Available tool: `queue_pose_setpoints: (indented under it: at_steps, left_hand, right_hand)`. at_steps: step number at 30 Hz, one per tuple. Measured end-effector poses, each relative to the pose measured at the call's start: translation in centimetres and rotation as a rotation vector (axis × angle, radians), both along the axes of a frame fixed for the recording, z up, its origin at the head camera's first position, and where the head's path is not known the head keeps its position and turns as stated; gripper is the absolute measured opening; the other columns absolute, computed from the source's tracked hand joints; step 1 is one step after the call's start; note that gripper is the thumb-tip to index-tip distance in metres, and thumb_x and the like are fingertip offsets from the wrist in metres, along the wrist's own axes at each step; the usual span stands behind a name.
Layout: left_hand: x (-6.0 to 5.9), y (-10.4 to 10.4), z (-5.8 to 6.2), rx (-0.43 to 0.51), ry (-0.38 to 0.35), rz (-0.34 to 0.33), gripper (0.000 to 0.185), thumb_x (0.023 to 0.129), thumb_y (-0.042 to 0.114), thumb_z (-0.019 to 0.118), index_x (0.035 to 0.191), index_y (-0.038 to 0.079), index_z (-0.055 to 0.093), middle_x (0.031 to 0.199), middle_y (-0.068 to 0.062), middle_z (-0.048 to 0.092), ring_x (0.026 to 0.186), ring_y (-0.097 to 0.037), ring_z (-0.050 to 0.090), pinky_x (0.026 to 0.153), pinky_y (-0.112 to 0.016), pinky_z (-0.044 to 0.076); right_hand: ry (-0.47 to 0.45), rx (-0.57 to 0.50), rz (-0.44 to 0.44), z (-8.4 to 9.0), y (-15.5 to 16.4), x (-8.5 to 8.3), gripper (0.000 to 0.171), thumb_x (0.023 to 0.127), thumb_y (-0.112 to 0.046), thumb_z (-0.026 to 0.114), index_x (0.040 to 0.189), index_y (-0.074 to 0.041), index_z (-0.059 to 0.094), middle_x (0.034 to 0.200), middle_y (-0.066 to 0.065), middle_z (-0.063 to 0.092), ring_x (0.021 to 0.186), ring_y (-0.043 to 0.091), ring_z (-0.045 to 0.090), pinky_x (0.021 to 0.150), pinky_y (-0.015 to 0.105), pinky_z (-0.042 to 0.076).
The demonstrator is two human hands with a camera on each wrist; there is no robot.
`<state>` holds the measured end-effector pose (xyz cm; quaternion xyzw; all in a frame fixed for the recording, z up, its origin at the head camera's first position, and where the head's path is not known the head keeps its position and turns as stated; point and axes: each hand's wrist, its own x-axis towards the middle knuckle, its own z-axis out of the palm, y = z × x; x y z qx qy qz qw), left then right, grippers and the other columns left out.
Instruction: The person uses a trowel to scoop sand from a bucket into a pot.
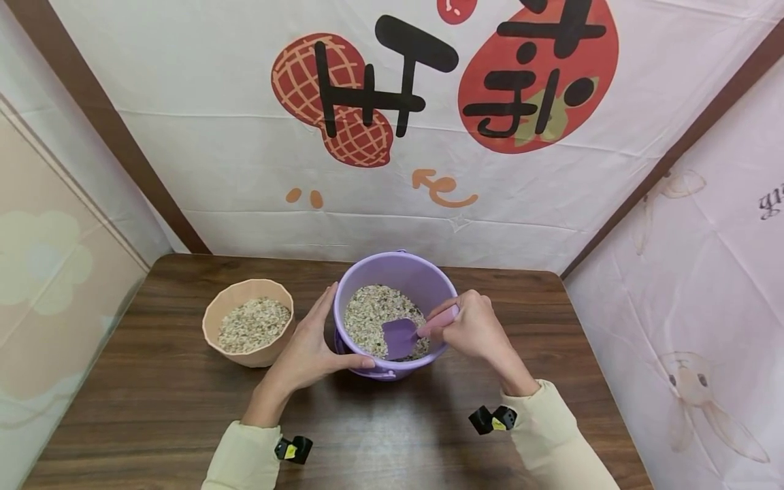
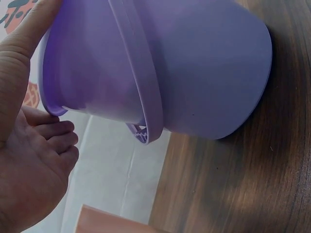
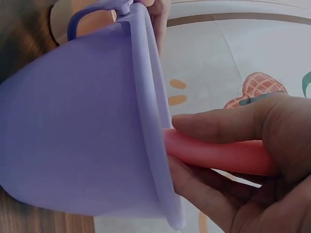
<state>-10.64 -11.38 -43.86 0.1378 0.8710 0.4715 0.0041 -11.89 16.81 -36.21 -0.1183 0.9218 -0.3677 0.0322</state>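
Note:
A purple bucket (image 1: 437,272) stands on the table, part-filled with small pale, speckled bits (image 1: 367,316), perhaps grain or gravel. My left hand (image 1: 306,357) holds its rim at the left, thumb over the near edge and fingers along the side. In the left wrist view, the fingertips (image 2: 65,138) meet the rim beside the bucket wall (image 2: 209,73). With my right hand (image 1: 474,327) I grip the pink handle (image 3: 218,153) of a small shovel; its purple blade (image 1: 399,339) lies on the bits inside the bucket.
Left of the bucket, close to my left hand, is a peach bowl (image 1: 211,323) holding similar bits. The brown wooden table (image 1: 171,408) meets a printed white cloth (image 1: 245,170) at the back; more cloth hangs on both sides. The bucket's handle (image 2: 146,92) hangs down its side.

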Motion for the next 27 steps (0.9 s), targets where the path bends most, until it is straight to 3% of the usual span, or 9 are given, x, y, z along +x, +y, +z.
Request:
queue_pose_setpoints:
  at_steps: [7,15,23,27]
  left_hand:
    - [0.0,0.0,0.0,0.008,0.009,0.002,0.142,0.054,0.06,0.095,0.164,0.015,0.017,0.166,-0.014,0.021,0.149,-0.035,0.025,0.117,-0.059,0.027]
    - [0.0,0.1,-0.1,0.006,0.002,-0.006,0.143,0.054,0.061,0.095,0.164,0.016,0.015,0.167,-0.013,0.02,0.149,-0.036,0.025,0.117,-0.059,0.027]
    - [0.0,0.1,0.0,0.007,0.002,-0.008,0.143,0.055,0.062,0.095,0.164,0.015,0.016,0.166,-0.015,0.02,0.149,-0.036,0.024,0.117,-0.059,0.027]
    - [-0.1,0.1,0.1,0.004,0.008,-0.011,0.143,0.054,0.061,0.095,0.164,0.016,0.016,0.167,-0.014,0.02,0.149,-0.036,0.025,0.117,-0.059,0.027]
  right_hand:
    - [-0.04,-0.089,-0.039,-0.8,-0.2,-0.3,0.019,0.075,-0.001,0.081,0.076,-0.02,0.085,0.085,-0.005,0.078,0.085,0.012,0.071,0.063,0.028,0.056]
    - [-0.096,-0.199,-0.119,-1.9,-0.8,-0.4,0.009,0.074,-0.015,0.091,0.078,-0.021,0.084,0.082,-0.01,0.077,0.088,0.012,0.07,0.077,0.032,0.055]
    - [-0.077,-0.282,-0.171,-2.6,-1.2,-0.4,0.014,0.071,-0.018,0.093,0.081,-0.019,0.084,0.073,-0.01,0.075,0.081,0.014,0.07,0.06,0.028,0.051]
    - [-0.089,-0.338,-0.168,-2.8,-1.2,-0.4,0.016,0.073,-0.013,0.091,0.087,-0.014,0.085,0.078,-0.007,0.076,0.087,0.015,0.071,0.064,0.026,0.052]
